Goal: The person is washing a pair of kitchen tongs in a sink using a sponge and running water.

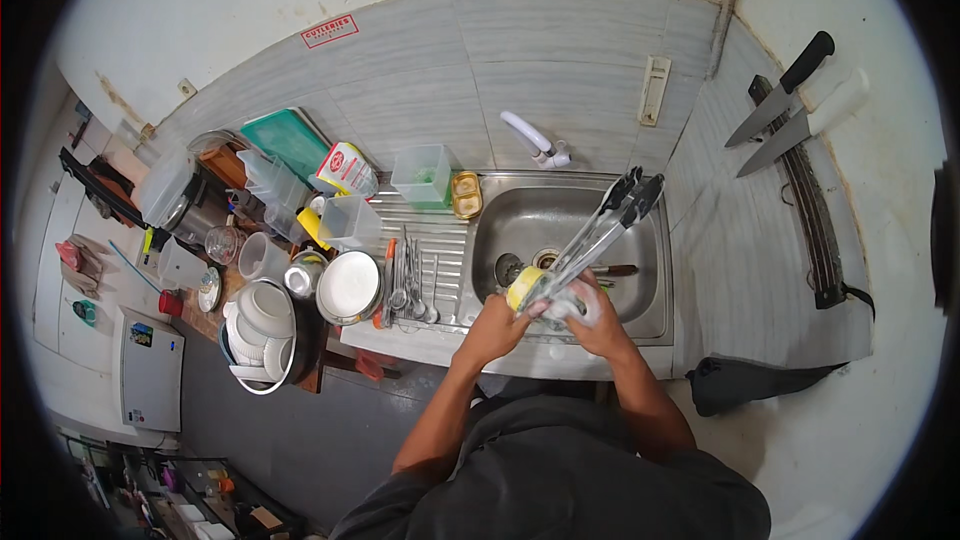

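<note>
Over the front of the steel sink basin (517, 221), both my hands are on a pair of metal tongs (592, 250) with black ends pointing up and to the right. My left hand (491, 330) presses a yellow sponge (525, 285) against the tongs. White suds cover much of my right hand (600, 324), which grips the tongs' near end. Beneath them in the basin lie a round-headed utensil (508, 268) and a brown-handled utensil (621, 270), partly hidden by the tongs. The white faucet (529, 133) stands behind.
Left of the basin, spoons and other cutlery (409, 289) lie on the ridged drainboard beside stacked white bowls (349, 285). A clear container (420, 172) and a gold tray (466, 195) stand behind. Two knives (776, 135) hang on the right wall. A tub of white dishes (259, 330) sits left.
</note>
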`<state>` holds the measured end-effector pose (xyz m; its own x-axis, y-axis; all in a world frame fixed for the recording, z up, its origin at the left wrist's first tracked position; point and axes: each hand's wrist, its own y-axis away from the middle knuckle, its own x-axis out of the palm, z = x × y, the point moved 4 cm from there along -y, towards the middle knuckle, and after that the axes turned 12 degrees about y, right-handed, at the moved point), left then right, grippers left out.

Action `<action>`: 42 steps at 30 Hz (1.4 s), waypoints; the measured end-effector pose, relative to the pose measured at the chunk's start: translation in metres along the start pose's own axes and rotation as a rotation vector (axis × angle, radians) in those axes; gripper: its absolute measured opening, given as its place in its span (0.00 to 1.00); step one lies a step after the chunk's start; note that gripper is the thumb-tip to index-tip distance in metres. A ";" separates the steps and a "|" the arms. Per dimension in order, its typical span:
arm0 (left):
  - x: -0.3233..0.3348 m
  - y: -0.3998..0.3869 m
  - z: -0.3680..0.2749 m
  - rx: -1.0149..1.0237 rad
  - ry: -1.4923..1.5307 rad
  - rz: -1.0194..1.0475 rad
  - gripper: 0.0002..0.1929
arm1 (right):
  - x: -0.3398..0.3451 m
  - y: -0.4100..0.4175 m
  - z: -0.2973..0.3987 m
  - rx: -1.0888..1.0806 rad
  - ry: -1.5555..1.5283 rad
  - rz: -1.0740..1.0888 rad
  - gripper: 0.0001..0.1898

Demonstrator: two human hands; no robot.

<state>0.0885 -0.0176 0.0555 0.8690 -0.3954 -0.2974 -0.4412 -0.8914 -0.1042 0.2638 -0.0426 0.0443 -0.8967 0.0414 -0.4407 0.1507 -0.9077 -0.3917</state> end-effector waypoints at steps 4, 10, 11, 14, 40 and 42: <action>0.003 0.003 0.010 -0.122 -0.130 -0.032 0.27 | -0.006 -0.008 0.021 -0.012 0.103 -0.051 0.20; 0.003 0.005 0.004 -0.054 -0.153 -0.127 0.33 | -0.009 -0.010 0.032 -0.038 0.234 -0.143 0.18; 0.004 0.005 0.009 -0.083 -0.109 -0.111 0.31 | -0.008 -0.009 0.031 -0.037 0.235 -0.143 0.18; 0.007 0.006 0.010 -0.096 -0.020 -0.115 0.29 | -0.009 -0.008 0.021 0.042 0.184 -0.246 0.19; 0.029 0.035 0.014 0.047 -0.282 -0.336 0.15 | 0.035 0.011 0.008 0.404 -0.550 -0.289 0.18; 0.030 0.036 0.012 0.040 -0.261 -0.341 0.14 | 0.032 0.011 0.009 0.395 -0.433 -0.317 0.21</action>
<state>0.0956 -0.0589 0.0318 0.8831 -0.0057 -0.4691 -0.1512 -0.9500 -0.2732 0.2333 -0.0547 0.0329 -0.9711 0.2346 0.0436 -0.2376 -0.9674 -0.0876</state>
